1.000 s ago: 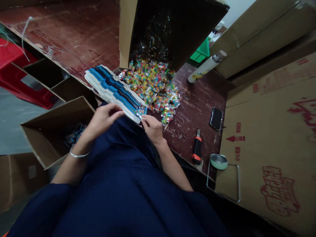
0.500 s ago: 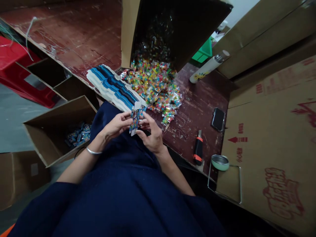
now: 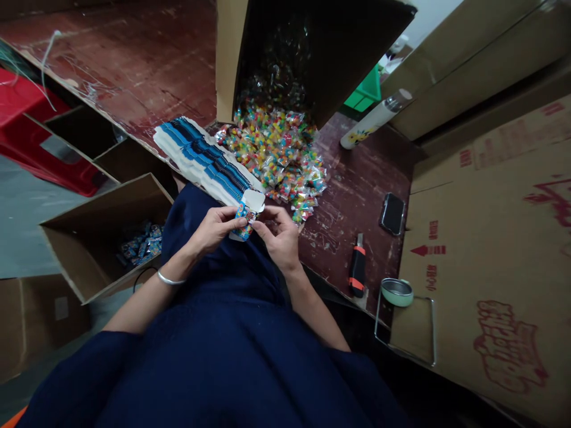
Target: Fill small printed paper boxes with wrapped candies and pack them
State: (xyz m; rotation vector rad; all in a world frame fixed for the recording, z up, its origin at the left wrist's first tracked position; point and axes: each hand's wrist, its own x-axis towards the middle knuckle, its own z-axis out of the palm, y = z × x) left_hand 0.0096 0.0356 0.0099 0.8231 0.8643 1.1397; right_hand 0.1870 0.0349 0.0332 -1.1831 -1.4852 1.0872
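Between my two hands is a small blue printed candy box (image 3: pixel 243 228), with a white flap standing up at its top. My left hand (image 3: pixel 217 229) pinches its left side between thumb and fingers. My right hand (image 3: pixel 280 235) grips the right side, its thumb near the front face and its other fingers partly hidden behind. Just beyond the hands lies a long row of flat blue-and-white box blanks (image 3: pixel 205 157). Clear packets of colourful candy (image 3: pixel 285 157) are heaped beside that row, spilling from a tipped carton (image 3: pixel 226 65).
A carton (image 3: pixel 89 238) with several filled-looking blue boxes (image 3: pixel 141 242) stands lower left. On the table (image 3: pixel 332 238) lie a utility knife (image 3: pixel 357 267), a phone (image 3: pixel 392 214) and a white flask (image 3: pixel 375 120). A green cup (image 3: pixel 397 292) sits in a wire holder by a large carton (image 3: pixel 486 255) at right.
The box in my hands has gone from a narrow, flattened shape to an opened-out one, its white flap now facing up. My right hand has shifted slightly and turned around it.
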